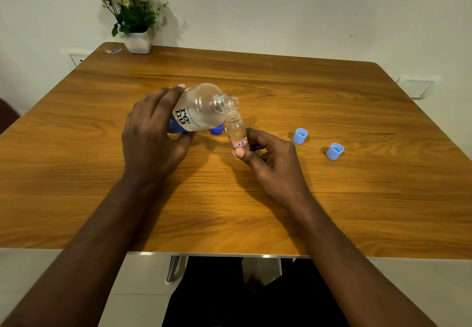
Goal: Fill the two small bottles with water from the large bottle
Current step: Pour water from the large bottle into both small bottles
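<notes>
My left hand (153, 132) grips the large clear bottle (196, 108), which has a white and blue label. The bottle is tilted to the right, uncapped, its mouth just above the neck of a small clear bottle (236, 132). My right hand (270, 158) holds that small bottle upright by its base, near a small red-edged label. A second small bottle (235, 102) stands right behind it, mostly hidden. A dark blue cap (217, 130) lies under the large bottle. All rest on or above the wooden table (332, 199).
Two light blue caps (300, 136) (334, 151) lie on the table to the right of my right hand. A white pot of flowers (136, 40) stands at the far left corner, with a small clear wrapper (114, 50) beside it.
</notes>
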### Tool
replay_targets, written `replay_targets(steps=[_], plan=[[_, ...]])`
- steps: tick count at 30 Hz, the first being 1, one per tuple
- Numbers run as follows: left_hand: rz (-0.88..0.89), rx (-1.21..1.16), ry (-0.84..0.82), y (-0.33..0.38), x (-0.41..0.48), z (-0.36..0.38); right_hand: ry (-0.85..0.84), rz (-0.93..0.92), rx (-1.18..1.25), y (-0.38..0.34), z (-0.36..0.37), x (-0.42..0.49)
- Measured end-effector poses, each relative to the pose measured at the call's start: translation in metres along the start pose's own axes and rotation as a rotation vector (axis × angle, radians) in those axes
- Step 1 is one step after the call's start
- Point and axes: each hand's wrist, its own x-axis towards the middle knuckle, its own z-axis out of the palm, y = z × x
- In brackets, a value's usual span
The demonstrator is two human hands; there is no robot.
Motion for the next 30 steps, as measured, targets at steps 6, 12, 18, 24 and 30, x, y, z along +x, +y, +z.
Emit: replay_targets(steps=[6,12,18,24,30], plan=[[-0.112,-0.111,-0.029,0.002,-0.001,0.001,0.057,0.092,0.066,0.000,-0.001,0.000],[-0.285,-0.261,-0.056,0.002,0.000,0.005,0.122,0.150,0.057,0.003,-0.004,0.007],[-0.383,-0.364,-0.068,-0.003,0.002,0.010,0.181,0.214,-0.025,0.011,-0.007,0.025],[-0.440,-0.384,-0.070,-0.007,0.003,0.012,0.187,0.243,-0.139,0.019,-0.005,0.038],[-0.507,-0.401,-0.089,-0.008,0.003,0.015,0.188,0.232,-0.242,0.021,0.000,0.045]])
